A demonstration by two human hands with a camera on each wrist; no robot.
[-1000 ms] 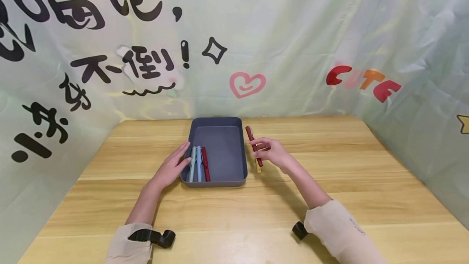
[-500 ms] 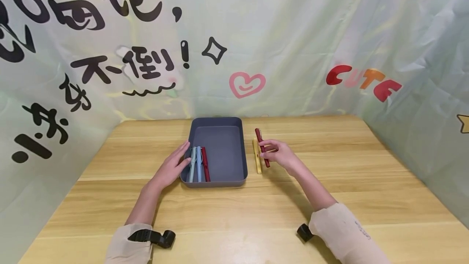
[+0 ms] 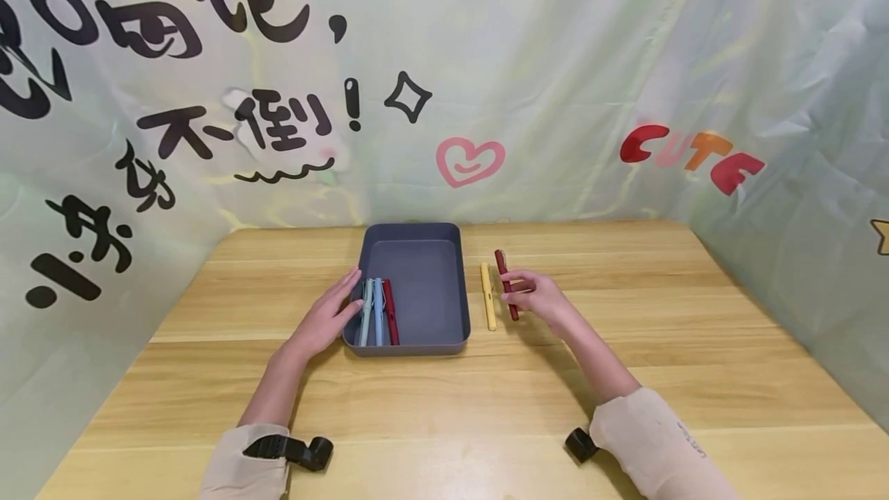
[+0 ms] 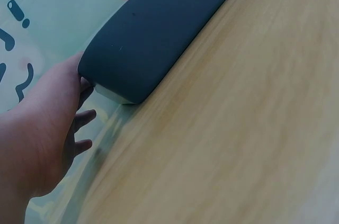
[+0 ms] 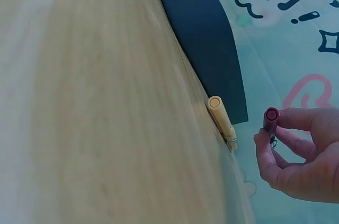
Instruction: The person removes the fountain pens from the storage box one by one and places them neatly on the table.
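A dark grey-blue tray (image 3: 430,295) stands on the wooden table, holding a pale green pen (image 3: 365,313), a light blue pen (image 3: 378,312) and a dark red pen (image 3: 390,312) side by side at its near left. My left hand (image 3: 326,319) holds the tray's left side, thumb over the rim and fingers along the outside. In the left wrist view the tray's wall (image 4: 153,33) hides part of those fingers. My right hand (image 3: 538,295) pinches another dark red capped pen (image 5: 271,115) between thumb and fingers. Just left of it lies a yellow pen (image 3: 488,298), right of the tray.
The wooden table (image 3: 430,415) stretches in front of the tray and out to both sides. Behind it hangs a printed cloth (image 3: 542,83) with black characters and a pink heart. Black wrist straps (image 3: 288,450) show at the sleeves.
My right hand has moved right with the dark red pen, from over the yellow pen to beside it, so the yellow pen shows fully. My left hand and the tray have stayed put.
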